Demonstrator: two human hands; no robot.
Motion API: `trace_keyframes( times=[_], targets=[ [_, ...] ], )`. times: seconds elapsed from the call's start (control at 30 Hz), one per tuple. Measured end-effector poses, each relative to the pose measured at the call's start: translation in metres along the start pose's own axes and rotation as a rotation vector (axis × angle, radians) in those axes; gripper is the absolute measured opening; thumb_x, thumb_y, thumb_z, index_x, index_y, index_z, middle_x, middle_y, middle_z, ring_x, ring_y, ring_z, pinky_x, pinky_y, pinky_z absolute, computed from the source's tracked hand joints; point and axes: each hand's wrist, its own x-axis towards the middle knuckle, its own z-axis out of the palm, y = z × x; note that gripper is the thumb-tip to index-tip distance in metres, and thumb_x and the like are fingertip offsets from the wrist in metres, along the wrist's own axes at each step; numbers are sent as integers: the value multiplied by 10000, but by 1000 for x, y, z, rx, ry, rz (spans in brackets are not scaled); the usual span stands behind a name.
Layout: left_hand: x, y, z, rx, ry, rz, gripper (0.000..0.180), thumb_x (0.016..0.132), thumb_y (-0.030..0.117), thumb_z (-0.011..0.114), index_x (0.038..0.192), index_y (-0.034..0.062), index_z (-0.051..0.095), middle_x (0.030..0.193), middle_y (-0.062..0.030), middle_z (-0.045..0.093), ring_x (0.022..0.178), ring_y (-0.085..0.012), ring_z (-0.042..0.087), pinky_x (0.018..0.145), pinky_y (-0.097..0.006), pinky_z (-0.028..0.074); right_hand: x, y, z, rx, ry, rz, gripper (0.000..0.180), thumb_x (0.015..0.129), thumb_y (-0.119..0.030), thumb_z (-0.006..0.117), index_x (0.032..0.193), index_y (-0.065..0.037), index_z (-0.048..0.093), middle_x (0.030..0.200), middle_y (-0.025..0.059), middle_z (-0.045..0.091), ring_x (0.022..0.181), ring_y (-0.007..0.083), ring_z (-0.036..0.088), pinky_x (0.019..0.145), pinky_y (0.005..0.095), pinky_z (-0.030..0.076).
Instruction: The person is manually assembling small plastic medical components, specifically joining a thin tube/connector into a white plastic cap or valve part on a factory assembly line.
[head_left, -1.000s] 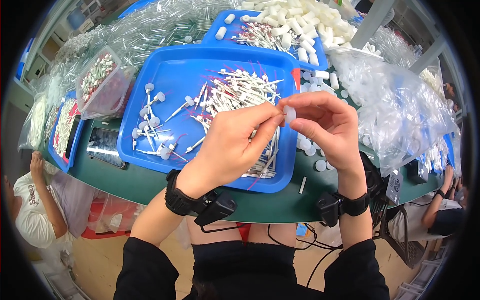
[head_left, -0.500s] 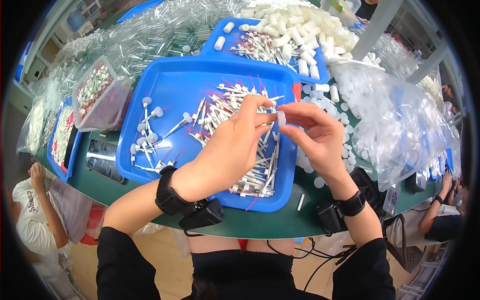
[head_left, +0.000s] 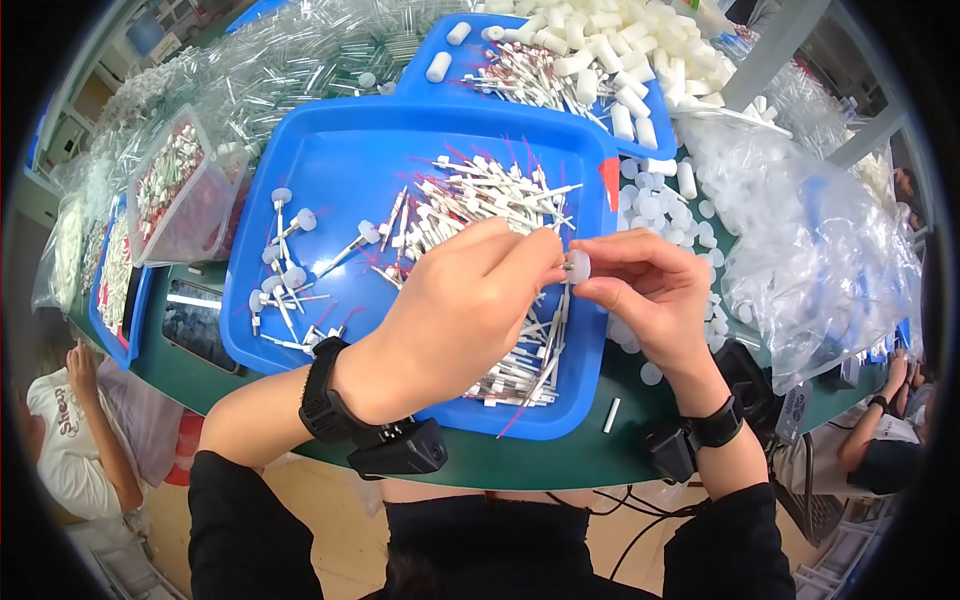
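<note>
As the two hands meet over the right-hand side of the tray (head_left: 345,165), the right hand (head_left: 655,297) pinches a translucent white disc (head_left: 580,266) between thumb and fingers. The left hand (head_left: 465,312) has its grip closed on a slim pin (head_left: 567,267), mostly hidden by the fingertips, with its end against the disc. Inside the tray, white sticks (head_left: 450,210) with red threads lie heaped beneath and behind the hands; to their left are several disc-topped sticks (head_left: 293,278). A red patch (head_left: 610,185) marks the tray's right rim. On the green counter (head_left: 540,465), loose discs (head_left: 650,207) spread to the right of the tray, a phone (head_left: 195,325) lies to its left, and white cylinders (head_left: 610,55) are piled behind it. Writing: well to the left of the tray, dark lettering crosses a seated person's white shirt (head_left: 65,425); to the tray's right, a small grey box (head_left: 790,412) bears pale printed marks, too small to make out.
</note>
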Motion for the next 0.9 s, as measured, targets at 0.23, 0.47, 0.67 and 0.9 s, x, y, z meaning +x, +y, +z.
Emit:
trace_keyframes(
  times=[0.23,0.47,0.67,0.9],
  targets=[
    [-4,0,-2,116,-63,99,154,721,-51,618,853,17,580,691,-84,543,635,-236,533,550,-337,441,-4,-4,2,-45,-24,10,226,776,63,709,999,50,674,992,144,673,861,193,686,781,280,561],
    [0,8,-10,132,2,76,144,769,-40,657,880,22,590,710,-98,577,629,-277,554,549,-375,432,-3,-7,13,67,70,3,375,770,38,723,1128,45,609,1011,129,664,956,200,656,868,313,520],
    [11,-2,-61,998,-229,-272,131,843,95,640,879,34,530,723,-131,592,655,-294,590,602,-402,450,8,5,-2,-450,202,-219,288,776,-51,704,1052,-21,625,1106,121,616,1034,248,590,911,352,451],
    [5,-13,-57,1281,-271,-264,186,835,173,664,904,60,534,751,-101,610,748,-277,583,731,-381,420,13,6,13,-918,145,-303,231,731,-128,734,942,-72,659,1147,103,558,1090,319,501,935,419,388]
  ],
)
